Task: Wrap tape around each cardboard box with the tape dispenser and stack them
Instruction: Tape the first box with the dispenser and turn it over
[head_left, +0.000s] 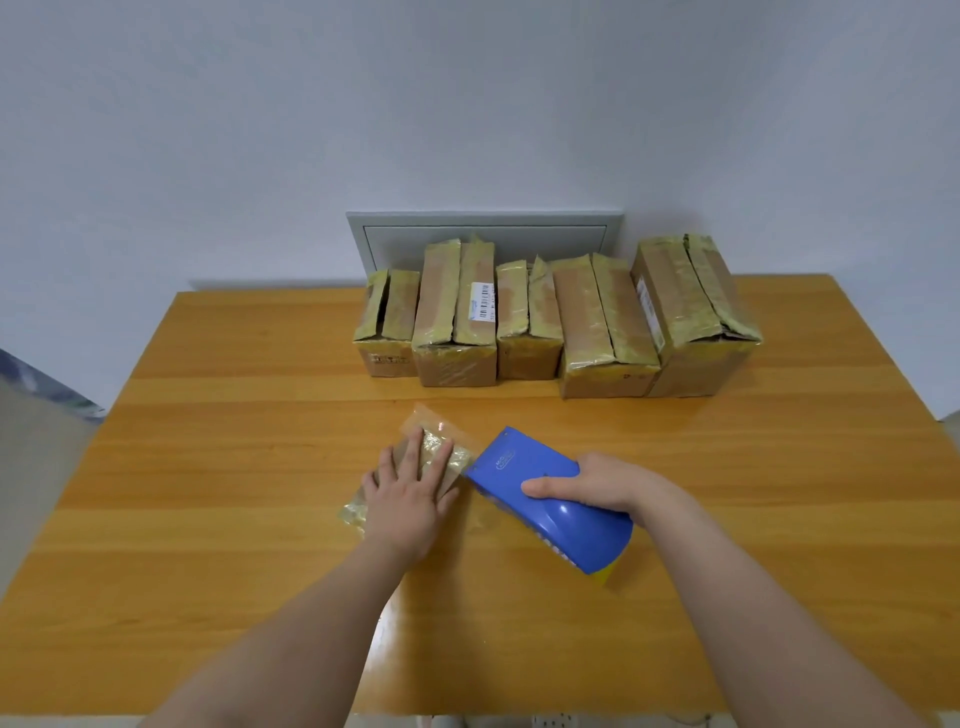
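Hands are both busy at mid-table. The left hand (410, 499) lies flat, fingers straight and spread, pressing down on a small flat brown cardboard box (439, 444) patched with yellowish clear tape. The box sits on the orange-brown wooden table (260, 467), mostly hidden under the palm. A crinkled tape end pokes out at its near-left corner.

The right hand (597, 483) is wrapped around a blue plastic tape dispenser (519, 467), thumb along the top face and fingers round the far side. The dispenser is tilted, with its front edge touching or just beside the right edge of the small box; can't tell which. A yellow roll edge shows at its near end.

Along the back edge of the table stand five more brown cardboard boxes (605, 332), side by side in one row. All have yellowish tape on top and their top seams gape slightly. The second from the left carries a white barcode label (483, 301).

A grey metal wall panel (483, 234) is right behind them.
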